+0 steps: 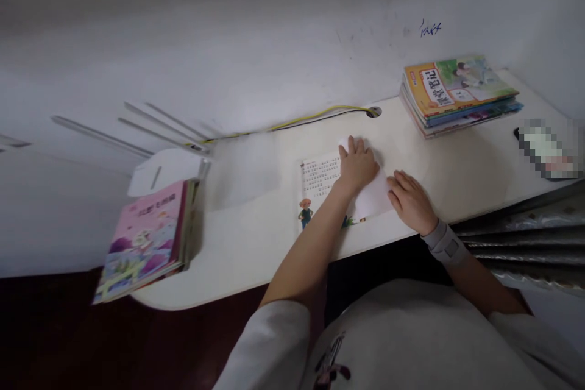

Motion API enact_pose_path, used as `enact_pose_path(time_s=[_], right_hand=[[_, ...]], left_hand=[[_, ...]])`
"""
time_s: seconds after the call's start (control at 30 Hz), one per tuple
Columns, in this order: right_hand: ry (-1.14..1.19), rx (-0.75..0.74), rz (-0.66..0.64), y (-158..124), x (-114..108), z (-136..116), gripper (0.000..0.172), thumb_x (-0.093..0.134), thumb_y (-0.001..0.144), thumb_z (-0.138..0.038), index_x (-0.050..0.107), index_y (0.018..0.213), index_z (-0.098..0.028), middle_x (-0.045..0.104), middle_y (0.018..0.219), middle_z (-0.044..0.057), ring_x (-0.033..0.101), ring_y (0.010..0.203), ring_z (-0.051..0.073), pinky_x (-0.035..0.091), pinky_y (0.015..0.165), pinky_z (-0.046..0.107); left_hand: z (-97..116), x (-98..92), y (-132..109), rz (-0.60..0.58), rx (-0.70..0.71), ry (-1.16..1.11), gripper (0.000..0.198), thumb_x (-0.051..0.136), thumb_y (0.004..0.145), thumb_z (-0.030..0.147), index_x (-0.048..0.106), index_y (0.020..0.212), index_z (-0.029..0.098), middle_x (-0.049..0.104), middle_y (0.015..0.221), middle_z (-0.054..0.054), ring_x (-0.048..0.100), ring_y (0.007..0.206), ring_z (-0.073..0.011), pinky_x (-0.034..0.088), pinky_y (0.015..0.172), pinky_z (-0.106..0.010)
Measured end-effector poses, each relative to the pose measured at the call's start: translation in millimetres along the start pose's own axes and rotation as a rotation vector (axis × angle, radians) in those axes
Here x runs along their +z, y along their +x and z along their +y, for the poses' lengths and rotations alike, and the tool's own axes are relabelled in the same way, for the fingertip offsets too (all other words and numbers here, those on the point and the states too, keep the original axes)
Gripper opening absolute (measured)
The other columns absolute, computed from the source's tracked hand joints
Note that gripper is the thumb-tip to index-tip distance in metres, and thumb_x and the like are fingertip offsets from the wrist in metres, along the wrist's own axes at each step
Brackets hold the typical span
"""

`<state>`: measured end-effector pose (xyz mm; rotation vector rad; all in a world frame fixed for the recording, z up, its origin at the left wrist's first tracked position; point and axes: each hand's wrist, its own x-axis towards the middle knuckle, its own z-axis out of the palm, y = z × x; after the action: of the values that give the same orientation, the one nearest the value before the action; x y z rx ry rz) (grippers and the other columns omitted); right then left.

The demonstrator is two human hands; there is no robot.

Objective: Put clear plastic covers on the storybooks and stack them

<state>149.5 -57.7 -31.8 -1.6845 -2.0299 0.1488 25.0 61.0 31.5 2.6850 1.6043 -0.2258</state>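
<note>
A printed page (320, 178) with rows of text and cartoon figures along its lower edge lies on the white desk in front of me. A plain pale sheet (372, 198) covers its right part; whether the two are bound together I cannot tell. My left hand (359, 163) rests palm down on the upper part of the pale sheet, fingers spread. At the sheet's right edge lies my right hand (412, 202), its fingers stretched out and fingertips touching or nearly touching the paper. A grey band is around the right wrist.
A stack of books (461, 94) sits at the back right, a blurred-out phone (546, 149) nearer the right end. More books (146, 231) with a pink cover stand at the left end, beside a white rack (167, 167). A yellow cable (315, 117) runs along the wall.
</note>
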Motion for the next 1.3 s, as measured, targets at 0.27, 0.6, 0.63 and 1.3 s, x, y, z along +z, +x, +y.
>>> enact_pose_path(time_s=[0.27, 0.6, 0.63, 1.3], right_hand=[[0.001, -0.002, -0.007, 0.0, 0.4, 0.4, 0.039, 0.038, 0.096, -0.026, 0.056, 0.127, -0.012, 0.052, 0.139, 0.018, 0.042, 0.135, 0.027, 0.036, 0.111, 0.049], [0.007, -0.005, -0.007, 0.4, 1.6, 1.7, 0.040, 0.037, 0.096, -0.027, 0.056, 0.127, -0.011, 0.052, 0.139, 0.020, 0.043, 0.134, 0.028, 0.036, 0.110, 0.050], [0.006, -0.004, -0.006, 0.4, 1.5, 1.8, 0.040, 0.036, 0.097, -0.027, 0.056, 0.127, -0.010, 0.052, 0.139, 0.020, 0.043, 0.134, 0.028, 0.036, 0.110, 0.050], [-0.138, 0.041, -0.033, -1.5, -7.3, 6.7, 0.052, 0.043, 0.096, -0.041, 0.049, 0.134, -0.006, 0.043, 0.144, 0.027, 0.040, 0.136, 0.034, 0.034, 0.108, 0.049]], left_hand=[[-2.3, 0.4, -2.7, 0.013, 0.036, -0.013, 0.049, 0.036, 0.091, 0.031, 0.053, 0.132, 0.010, 0.036, 0.152, -0.017, 0.018, 0.144, -0.0398, 0.022, 0.111, -0.062], [-3.2, 3.4, -1.1, 0.005, 0.086, -0.015, 0.046, 0.036, 0.092, 0.032, 0.054, 0.129, 0.011, 0.041, 0.149, -0.015, 0.022, 0.143, -0.0380, 0.021, 0.113, -0.061], [-2.7, 3.9, 0.4, 0.010, 0.089, -0.025, 0.046, 0.036, 0.093, 0.032, 0.054, 0.130, 0.012, 0.041, 0.150, -0.014, 0.021, 0.144, -0.0374, 0.021, 0.113, -0.060], [-26.1, 52.9, -113.4, 0.127, 0.278, -0.236, 0.068, 0.048, 0.089, 0.017, 0.019, 0.151, 0.013, 0.008, 0.159, -0.022, 0.001, 0.146, -0.0331, 0.024, 0.115, -0.054]])
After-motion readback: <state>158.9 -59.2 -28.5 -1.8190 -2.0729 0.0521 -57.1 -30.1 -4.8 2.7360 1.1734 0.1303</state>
